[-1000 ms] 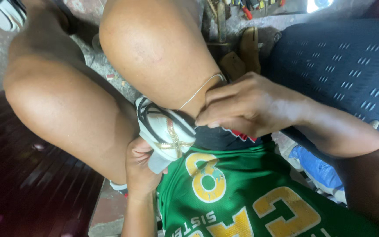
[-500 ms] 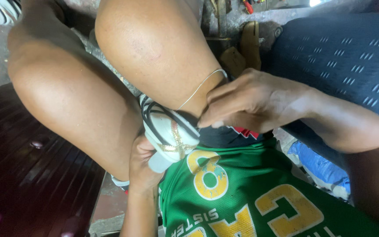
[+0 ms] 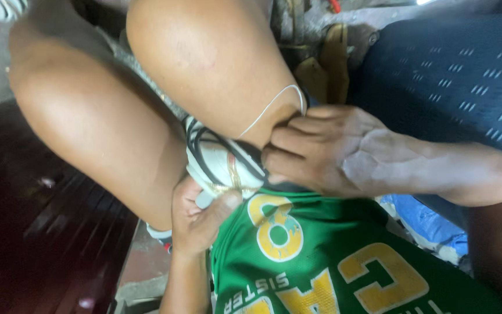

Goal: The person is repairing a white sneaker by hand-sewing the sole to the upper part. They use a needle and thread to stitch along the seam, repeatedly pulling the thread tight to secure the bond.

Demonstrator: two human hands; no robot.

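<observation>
Down between the bare knees, the left hand (image 3: 196, 218) cups a white shoe (image 3: 219, 163) with black straps and gold trim, fingers curled around it. The right hand (image 3: 326, 151) pinches a thin white thread (image 3: 271, 104) at the shoe's upper edge, fingertips pressed together, above a smooth green jersey (image 3: 332, 261).

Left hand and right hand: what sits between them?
In the head view, a white shoe with black cords and gold trim sits between the left hand, gripping from below, and the right hand, pinching a white thread above it.
</observation>
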